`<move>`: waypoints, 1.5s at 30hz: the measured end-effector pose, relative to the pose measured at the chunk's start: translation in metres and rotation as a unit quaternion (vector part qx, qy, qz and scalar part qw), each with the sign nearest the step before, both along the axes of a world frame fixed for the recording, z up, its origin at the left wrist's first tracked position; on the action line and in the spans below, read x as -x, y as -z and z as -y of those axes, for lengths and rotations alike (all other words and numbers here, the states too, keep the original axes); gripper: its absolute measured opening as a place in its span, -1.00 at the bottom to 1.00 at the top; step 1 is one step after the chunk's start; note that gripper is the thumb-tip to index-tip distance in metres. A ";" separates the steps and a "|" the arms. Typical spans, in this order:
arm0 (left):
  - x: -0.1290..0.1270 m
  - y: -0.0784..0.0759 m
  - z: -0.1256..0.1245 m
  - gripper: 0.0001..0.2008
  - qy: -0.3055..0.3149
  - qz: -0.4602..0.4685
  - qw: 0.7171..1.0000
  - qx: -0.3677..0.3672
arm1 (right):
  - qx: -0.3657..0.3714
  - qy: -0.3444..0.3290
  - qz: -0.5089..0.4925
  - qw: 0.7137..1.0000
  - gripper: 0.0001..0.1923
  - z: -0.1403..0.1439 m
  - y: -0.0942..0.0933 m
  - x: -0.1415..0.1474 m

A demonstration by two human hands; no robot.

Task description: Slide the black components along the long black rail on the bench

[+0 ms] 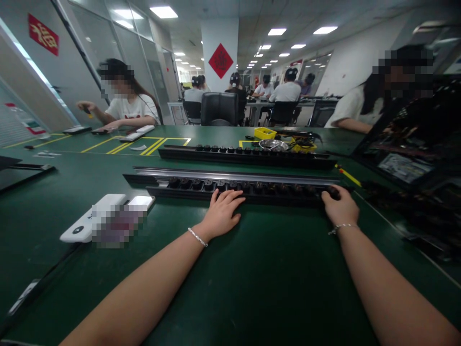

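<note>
A long black metal channel (288, 198) lies across the green table in front of me, with a row of round black power sockets (221, 184) set inside it. My left hand (223, 211) rests on its front edge near the middle, fingers spread and palm down. At the right end, my right hand (341, 207) has its thumb and fingers curled round a black socket (332, 193); the fingers partly cover it. A second black channel (248, 156) with a similar row of parts lies parallel, farther back.
Left of me are a white power bank (90, 218) with a cable and a phone (142, 203). Behind the channels stand a yellow bin (264, 133) and a metal dish (273, 144). A dark rack (406, 158) borders the right. Co-workers sit across the table and beyond.
</note>
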State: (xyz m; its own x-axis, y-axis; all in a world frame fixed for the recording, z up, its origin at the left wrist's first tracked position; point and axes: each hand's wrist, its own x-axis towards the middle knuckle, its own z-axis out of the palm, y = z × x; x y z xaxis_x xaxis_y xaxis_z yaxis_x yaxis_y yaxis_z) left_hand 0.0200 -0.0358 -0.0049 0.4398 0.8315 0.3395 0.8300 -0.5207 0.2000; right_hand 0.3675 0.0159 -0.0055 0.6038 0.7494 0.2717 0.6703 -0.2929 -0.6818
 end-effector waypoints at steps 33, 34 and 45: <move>-0.003 0.001 0.000 -0.59 -0.017 -0.005 0.999 -0.029 | 0.007 0.033 -0.004 0.999 -0.49 0.001 -0.005 -0.007; -0.003 0.001 0.000 -0.59 -0.018 -0.005 0.999 -0.031 | 0.010 0.037 -0.005 0.999 -0.49 0.001 -0.005 -0.008; -0.003 0.000 0.001 -0.59 -0.020 -0.008 0.999 -0.039 | -0.001 0.070 -0.018 0.997 -0.50 -0.007 0.007 -0.027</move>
